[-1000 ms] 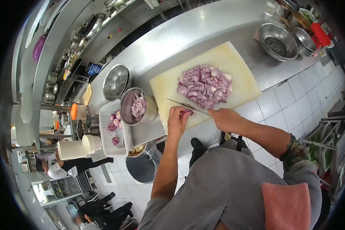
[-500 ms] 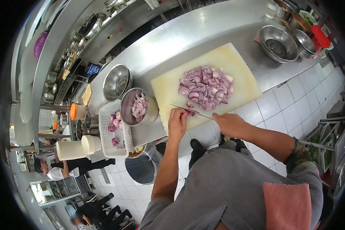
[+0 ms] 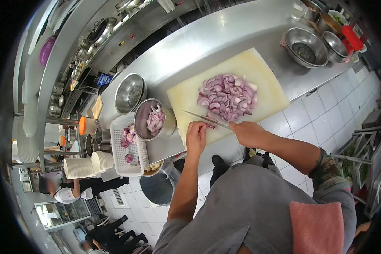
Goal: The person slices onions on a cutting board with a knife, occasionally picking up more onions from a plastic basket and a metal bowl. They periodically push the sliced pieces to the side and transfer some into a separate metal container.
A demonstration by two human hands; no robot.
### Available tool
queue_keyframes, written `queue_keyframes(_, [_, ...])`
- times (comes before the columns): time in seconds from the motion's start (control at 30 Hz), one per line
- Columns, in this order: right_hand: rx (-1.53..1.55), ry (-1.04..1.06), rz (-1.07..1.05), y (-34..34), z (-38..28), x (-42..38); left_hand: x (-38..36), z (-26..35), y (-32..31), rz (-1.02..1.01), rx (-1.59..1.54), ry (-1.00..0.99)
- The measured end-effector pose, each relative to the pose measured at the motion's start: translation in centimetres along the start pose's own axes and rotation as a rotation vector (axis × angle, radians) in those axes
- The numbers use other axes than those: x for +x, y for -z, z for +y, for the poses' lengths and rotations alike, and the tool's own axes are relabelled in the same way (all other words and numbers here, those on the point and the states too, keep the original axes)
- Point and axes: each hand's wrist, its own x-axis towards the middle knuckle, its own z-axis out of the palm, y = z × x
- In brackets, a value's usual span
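A knife [image 3: 205, 118] is in my right hand [image 3: 246, 132], its blade pointing left and away from me over the near edge of the cutting board [image 3: 266, 80]. My left hand [image 3: 196, 134] has its fingers curled together beside the blade, against a piece of red onion [image 3: 210, 124] that they partly hide. Beyond the blade, a heap of cut red onion [image 3: 227, 96] covers the middle of the pale board.
Left of the board stand a steel pot [image 3: 170, 120] with onion inside, a steel bowl [image 3: 130, 91] and a white basket [image 3: 122, 163] with several onions. More steel bowls [image 3: 302, 46] are at the far right. A bin [image 3: 156, 190] stands below the counter.
The knife and my right hand have moved slightly left and away from me. My left hand stays nearly in place, at the onion piece.
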Motion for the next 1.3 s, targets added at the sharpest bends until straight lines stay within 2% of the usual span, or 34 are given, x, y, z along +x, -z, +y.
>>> queue_keyframes(0.1, [0.035,-0.127,-0.161,3.9,-2.6,-2.6,-0.2,0.2,0.0,-0.005,-0.01,0.048])
queue_keyframes(0.27, [0.037,-0.029,-0.039,-0.9,-0.3,-0.2,-0.3,-0.2,-0.1,0.01,0.024,-0.008])
queue_keyframes(0.3, [0.036,0.003,-0.021,-0.3,-0.4,0.6,-0.1,-0.3,-0.2,0.017,0.043,-0.028])
queue_keyframes(0.4, [0.062,-0.091,-0.064,1.4,-0.9,0.2,-0.3,-0.4,-0.3,0.009,0.016,0.02])
queue_keyframes(0.5, [0.049,-0.081,-0.116,3.1,-2.1,-2.4,-0.4,-0.2,-0.2,0.013,0.023,0.026])
queue_keyframes(0.6, [0.058,-0.111,-0.098,1.5,-1.8,-2.4,-0.3,-0.1,-0.2,0.013,-0.014,0.064])
queue_keyframes(0.67, [0.075,-0.059,-0.051,-1.0,-0.8,-0.5,-0.5,-0.3,-0.1,0.003,0.02,0.045])
queue_keyframes(0.8, [0.089,-0.045,-0.012,-0.4,-0.5,1.4,-0.2,-0.4,-0.1,0.008,0.034,0.007])
queue_keyframes(0.9, [0.067,-0.106,-0.142,2.6,-1.9,-0.7,-0.3,0.0,-0.1,0.025,0.015,0.027])
queue_keyframes(1.0, [0.044,-0.147,-0.18,3.5,-2.9,-2.5,-0.3,0.0,-0.1,0.013,0.023,0.04])
queue_keyframes(1.2, [0.086,0.016,0.027,-2.2,-0.2,1.0,-0.2,-0.3,-0.2,0.014,0.033,0.015])
queue_keyframes(1.3, [0.067,-0.056,-0.06,-0.6,-0.7,1.7,-0.3,0.0,0.0,0.02,0.01,0.033])
